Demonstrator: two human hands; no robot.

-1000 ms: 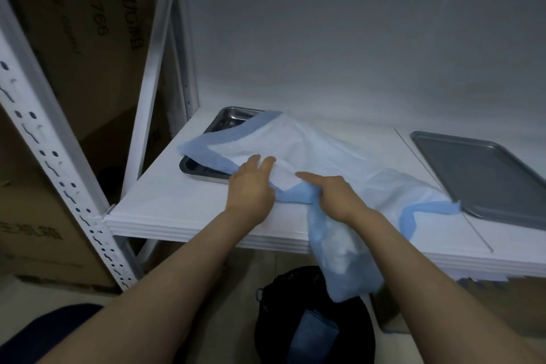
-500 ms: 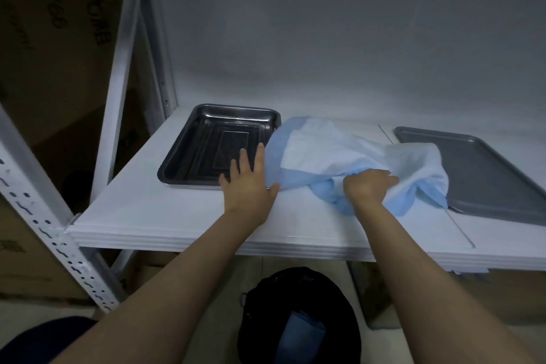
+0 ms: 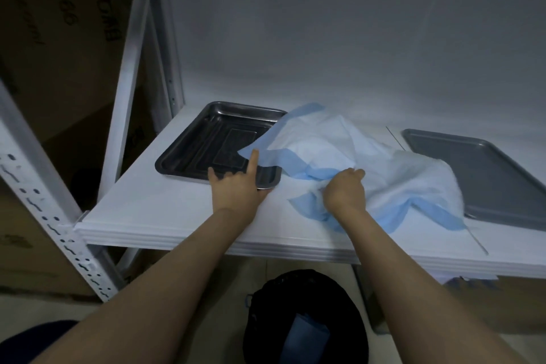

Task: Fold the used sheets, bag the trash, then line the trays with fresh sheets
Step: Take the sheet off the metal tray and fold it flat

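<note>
While the used sheet (image 3: 339,145) lay crumpled on the shelf (image 3: 165,216) between the deep tray (image 3: 204,142) and the flat tray (image 3: 487,180), I judged it needed its blue edges squared before any crease. The right hand (image 3: 344,192) was clamped on a bunch of it near the front. The left hand (image 3: 236,186) gripped nothing, its forefinger straight against the sheet's corner, which overhung the deep tray.

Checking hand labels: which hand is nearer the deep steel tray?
Left. The left hand rests on the near right corner of the deep steel tray; the right hand grips the sheet, right of it.
</note>
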